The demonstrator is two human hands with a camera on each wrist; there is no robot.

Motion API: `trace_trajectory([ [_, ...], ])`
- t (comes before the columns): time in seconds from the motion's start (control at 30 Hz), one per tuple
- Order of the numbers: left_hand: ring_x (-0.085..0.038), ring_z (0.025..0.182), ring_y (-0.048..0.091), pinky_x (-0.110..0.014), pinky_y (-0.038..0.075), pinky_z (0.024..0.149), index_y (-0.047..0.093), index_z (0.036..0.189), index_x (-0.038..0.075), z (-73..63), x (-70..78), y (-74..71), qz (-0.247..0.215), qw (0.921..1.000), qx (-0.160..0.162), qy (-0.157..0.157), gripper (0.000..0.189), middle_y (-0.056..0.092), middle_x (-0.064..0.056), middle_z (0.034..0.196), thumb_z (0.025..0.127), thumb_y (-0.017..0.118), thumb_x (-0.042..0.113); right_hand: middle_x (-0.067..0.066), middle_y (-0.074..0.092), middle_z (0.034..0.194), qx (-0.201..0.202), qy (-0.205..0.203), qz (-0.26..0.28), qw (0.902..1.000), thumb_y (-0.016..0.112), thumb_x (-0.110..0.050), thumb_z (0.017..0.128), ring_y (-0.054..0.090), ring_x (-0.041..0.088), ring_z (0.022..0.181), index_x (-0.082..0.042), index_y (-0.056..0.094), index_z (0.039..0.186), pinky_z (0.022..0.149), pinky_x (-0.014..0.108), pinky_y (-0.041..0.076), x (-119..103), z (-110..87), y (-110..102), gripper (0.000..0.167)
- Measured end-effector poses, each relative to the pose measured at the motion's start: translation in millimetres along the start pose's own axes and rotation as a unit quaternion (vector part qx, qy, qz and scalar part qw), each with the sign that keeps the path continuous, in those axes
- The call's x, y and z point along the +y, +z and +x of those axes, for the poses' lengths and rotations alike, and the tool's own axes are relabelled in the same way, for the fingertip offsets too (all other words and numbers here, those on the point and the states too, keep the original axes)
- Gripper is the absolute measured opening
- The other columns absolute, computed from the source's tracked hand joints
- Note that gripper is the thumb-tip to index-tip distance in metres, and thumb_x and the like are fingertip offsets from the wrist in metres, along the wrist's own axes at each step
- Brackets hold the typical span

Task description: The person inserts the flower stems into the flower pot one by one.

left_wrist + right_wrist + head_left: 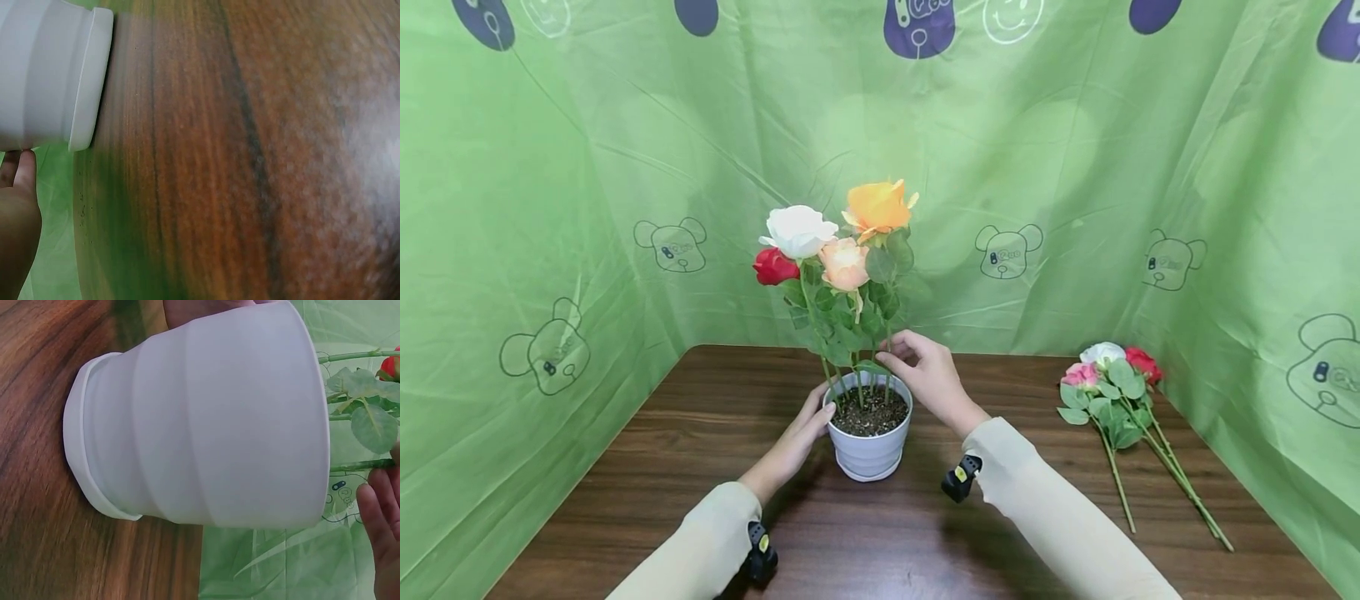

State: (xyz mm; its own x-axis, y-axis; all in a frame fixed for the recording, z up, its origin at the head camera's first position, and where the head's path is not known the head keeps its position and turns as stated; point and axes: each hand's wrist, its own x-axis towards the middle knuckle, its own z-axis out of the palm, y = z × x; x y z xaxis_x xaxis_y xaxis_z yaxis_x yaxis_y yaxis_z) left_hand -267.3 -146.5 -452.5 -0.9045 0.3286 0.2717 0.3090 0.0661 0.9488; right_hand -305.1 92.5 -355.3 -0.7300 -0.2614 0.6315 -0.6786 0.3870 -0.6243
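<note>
Gripping the white pot [868,454] by its left side: left hand [805,422]. Right hand [931,377] pinches a green stem [353,467] above the soil [871,422]. Three loose flowers [1124,380] lie well to the right.

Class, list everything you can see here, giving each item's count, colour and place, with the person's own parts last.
Pot: one, white, on the table
Saucer: one, white, under the pot
Soil: one fill, dark brown, inside the pot
Potted blooms: four; white, red, orange, peach; above the pot
Loose flowers: three blooms; white, pink, red; table's right side
Table: one, brown, beneath everything
Backdrop: panel count unclear, green with prints, behind and beside
Wrist devices: two, black, at the cuffs
Sleeves: two, cream, on both arms
Left hand: one, bare, holding the pot
Right hand: one, bare, pinching a green stem
</note>
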Motion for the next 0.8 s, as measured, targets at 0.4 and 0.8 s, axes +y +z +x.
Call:
trace_trajectory([
  [0.4, -0.030, 0.147, 0.022, -0.056, 0.030, 0.112, 0.021, 0.158, 0.013, -0.3, 0.6, 0.6, 0.004, 1.0000, 0.003, -0.003, 0.053, 0.020, -0.012, 0.163, 0.110, 0.035, 0.029, -0.010, 0.072, 0.081, 0.005, -0.006, -0.025, 0.9997, 0.078, -0.019, 0.090, 0.064, 0.004, 0.069, -0.016, 0.072, 0.089, 0.063, 0.026, 0.054, 8, -3.7, 7, 0.006],
  [0.8, -0.032, 0.147, 0.020, -0.055, 0.028, 0.112, 0.020, 0.159, 0.011, -0.6, 0.5, -0.4, -0.001, 1.0000, -0.006, 0.007, 0.054, 0.019, -0.015, 0.164, 0.110, 0.035, 0.028, -0.007, 0.074, 0.086, -0.016, -0.017, -0.030, 0.9993, 0.073, -0.018, 0.093, 0.064, 0.005, 0.071, -0.012, 0.075, 0.094, 0.065, 0.026, 0.054, 10, -6.8, 10, 0.006],
])
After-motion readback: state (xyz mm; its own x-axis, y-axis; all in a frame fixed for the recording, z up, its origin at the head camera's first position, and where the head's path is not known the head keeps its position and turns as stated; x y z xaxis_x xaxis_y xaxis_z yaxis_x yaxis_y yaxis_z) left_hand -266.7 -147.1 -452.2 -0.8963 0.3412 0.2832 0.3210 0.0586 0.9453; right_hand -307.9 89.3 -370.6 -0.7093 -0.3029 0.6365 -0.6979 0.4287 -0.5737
